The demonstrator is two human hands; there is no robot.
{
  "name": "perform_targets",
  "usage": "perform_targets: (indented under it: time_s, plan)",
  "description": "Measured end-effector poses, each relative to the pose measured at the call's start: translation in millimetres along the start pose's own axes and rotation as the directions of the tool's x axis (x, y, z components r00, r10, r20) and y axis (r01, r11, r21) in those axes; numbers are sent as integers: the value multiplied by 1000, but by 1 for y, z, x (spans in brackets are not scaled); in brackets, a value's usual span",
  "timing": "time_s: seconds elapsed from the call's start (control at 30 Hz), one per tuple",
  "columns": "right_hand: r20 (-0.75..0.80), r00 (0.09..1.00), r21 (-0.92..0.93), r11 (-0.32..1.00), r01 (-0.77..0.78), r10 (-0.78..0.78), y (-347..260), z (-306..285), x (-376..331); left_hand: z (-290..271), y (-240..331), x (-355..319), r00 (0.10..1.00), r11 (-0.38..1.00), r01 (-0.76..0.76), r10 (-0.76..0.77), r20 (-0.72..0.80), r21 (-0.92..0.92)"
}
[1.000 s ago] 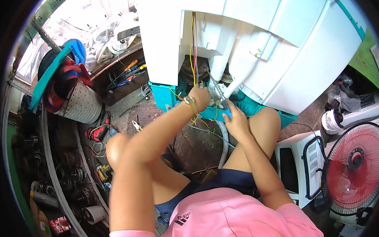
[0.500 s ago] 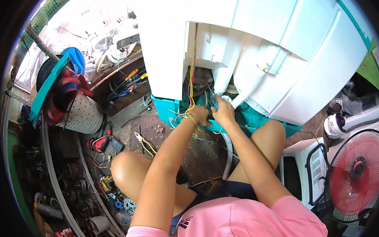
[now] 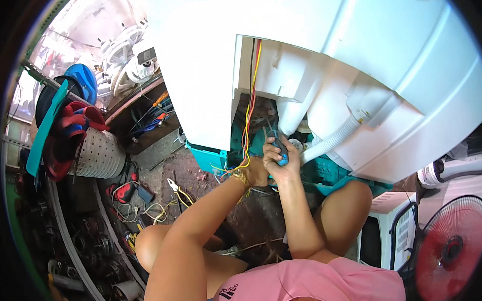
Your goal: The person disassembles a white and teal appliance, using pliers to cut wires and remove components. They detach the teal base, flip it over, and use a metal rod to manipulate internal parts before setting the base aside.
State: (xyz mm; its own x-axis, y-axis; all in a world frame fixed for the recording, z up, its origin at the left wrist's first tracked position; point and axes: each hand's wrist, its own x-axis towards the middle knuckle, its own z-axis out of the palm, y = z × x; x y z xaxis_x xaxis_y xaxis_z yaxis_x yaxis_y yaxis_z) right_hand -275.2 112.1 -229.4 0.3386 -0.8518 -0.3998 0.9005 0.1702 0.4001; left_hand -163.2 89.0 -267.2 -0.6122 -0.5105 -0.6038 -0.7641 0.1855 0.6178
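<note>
Closest to me is the pink shirt, w/ bare knees on both sides. Both arms go up from there to the open back of a big white washing machine.

My right hand is shut tight round a blue screwdriver handle. The fingers wrap all the way round it, no gap. The tool points up into the dark hole in the machine, just under the white tub part. I can't see its tip.

My left hand is right beside the right one, touching it. It has a gold bracelet on the wrist. The left fingers are hidden behind the right hand & the wires, so I can't tell if they are open or holding sth.

A bunch of red, yellow & black wires hangs down the opening, right by both hands. A white ribbed hose runs off to the right, near the screwdriver. The machine's teal base sits on the dirty floor.

On the floor to the left lie pliers & loose cables. Farther left is a white basket w/ holes. At the right is a red fan.
</note>
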Motion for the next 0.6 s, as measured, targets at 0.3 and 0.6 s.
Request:
perform_targets:
  time_s: [0.3,0.6]
  plan:
    - [-202,979,-36,999,33,-40,21,54,13,41,-43,21,841,875,-291,426,-332,387]
    - [20,999,-211,977,33,-30,-8,-6,0,14,-25,25,885,846,-265,403,-231,463]
